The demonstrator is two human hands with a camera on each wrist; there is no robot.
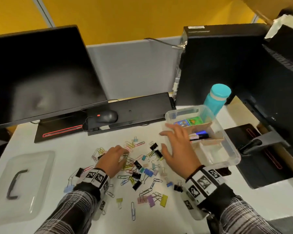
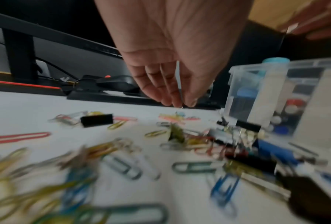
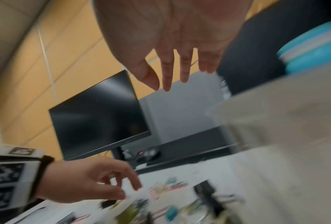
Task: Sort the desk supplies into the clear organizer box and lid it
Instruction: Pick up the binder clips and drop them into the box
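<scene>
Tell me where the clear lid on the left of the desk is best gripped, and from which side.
Best guess: by the dark handle at the centre of the clear lid, coming from straight above. The lid lies flat with the handle facing up, and its smooth, shallow rim offers less to hold.

- A dark monitor (image 1: 41, 73) stood at the far left
- A black mouse (image 1: 107, 116) lay on a black keyboard (image 1: 139, 108)
- A teal bottle (image 1: 216, 98) stood before a black computer tower (image 1: 218, 65)

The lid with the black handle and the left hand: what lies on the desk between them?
In the head view, bare white desk separates the lid from the left hand; only a few paper clips lie beside that hand.
</scene>
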